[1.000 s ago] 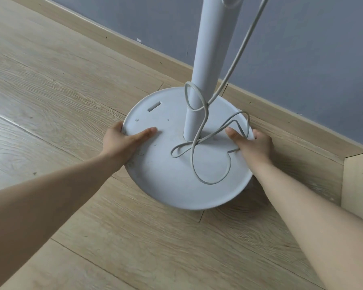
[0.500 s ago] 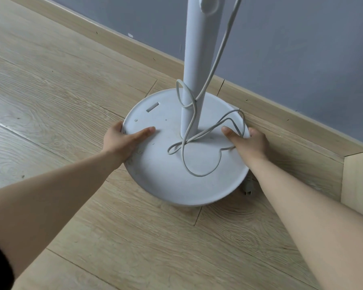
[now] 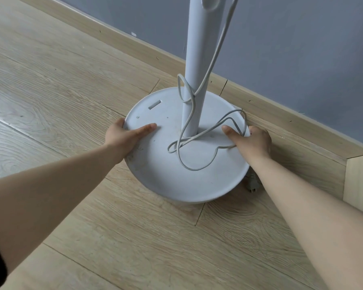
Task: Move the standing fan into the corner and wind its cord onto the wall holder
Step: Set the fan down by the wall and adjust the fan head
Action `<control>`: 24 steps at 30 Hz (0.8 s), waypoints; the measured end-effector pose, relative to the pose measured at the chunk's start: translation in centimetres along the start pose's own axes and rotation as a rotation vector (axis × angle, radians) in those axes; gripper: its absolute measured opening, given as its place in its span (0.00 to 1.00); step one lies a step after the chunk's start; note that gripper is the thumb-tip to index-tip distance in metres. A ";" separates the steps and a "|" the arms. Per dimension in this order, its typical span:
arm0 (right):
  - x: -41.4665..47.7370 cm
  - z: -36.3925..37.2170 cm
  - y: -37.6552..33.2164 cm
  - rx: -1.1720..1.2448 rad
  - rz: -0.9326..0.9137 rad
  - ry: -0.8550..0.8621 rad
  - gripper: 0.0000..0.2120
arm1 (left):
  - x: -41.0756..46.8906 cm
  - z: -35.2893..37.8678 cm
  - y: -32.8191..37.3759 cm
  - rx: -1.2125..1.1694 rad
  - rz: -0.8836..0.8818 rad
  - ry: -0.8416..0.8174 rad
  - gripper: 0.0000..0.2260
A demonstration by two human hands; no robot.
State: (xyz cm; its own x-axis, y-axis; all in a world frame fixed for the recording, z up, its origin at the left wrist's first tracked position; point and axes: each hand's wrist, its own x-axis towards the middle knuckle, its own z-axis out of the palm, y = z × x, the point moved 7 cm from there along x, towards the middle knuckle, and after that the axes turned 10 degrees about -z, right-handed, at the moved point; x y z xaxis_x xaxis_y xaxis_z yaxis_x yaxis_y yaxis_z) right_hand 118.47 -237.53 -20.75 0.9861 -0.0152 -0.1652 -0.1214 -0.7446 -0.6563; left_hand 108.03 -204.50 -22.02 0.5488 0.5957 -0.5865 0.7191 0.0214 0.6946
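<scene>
The white standing fan shows only its round base [image 3: 155, 164] and its pole [image 3: 199, 59]; the head is out of frame. My left hand [image 3: 124, 137] grips the base's left rim, thumb lying on top. At the right rim my right hand [image 3: 253, 141] holds the base, thumb on top and pressing on the cord. The grey cord [image 3: 194, 164] runs down along the pole and lies in loose loops on the base. Its plug [image 3: 252, 185] rests on the floor beside the base, next to my right forearm. No wall holder is in view.
The wooden floor [image 3: 71, 101] meets a wooden skirting board [image 3: 291, 124] under a grey-blue wall [image 3: 302, 49]. The room's corner [image 3: 348, 162] is to the right of the base, with a second skirting [image 3: 360, 185] running toward me.
The fan base has shifted slightly left and away from the corner in the frame, and the plug has come into sight by its right edge. Both hands keep their grip.
</scene>
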 end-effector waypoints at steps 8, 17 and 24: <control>0.1 0.4 0.0 0.024 0.046 0.055 0.36 | 0.1 0.5 0.3 -0.009 0.051 0.061 0.25; -0.4 1.3 0.9 0.001 0.080 0.124 0.34 | -2.5 0.7 0.5 0.252 0.282 0.080 0.45; -0.3 1.4 0.8 -0.061 0.097 0.120 0.35 | -7.4 6.6 6.6 0.314 0.674 -0.219 0.32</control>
State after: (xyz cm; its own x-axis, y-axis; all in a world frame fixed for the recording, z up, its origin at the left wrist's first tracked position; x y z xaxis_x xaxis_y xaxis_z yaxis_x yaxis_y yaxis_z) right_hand 117.97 -237.20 -22.22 0.9770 -0.1657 -0.1344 -0.2133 -0.7752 -0.5946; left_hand 111.56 -214.13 -15.81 0.9590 0.2263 -0.1707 0.2691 -0.5372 0.7994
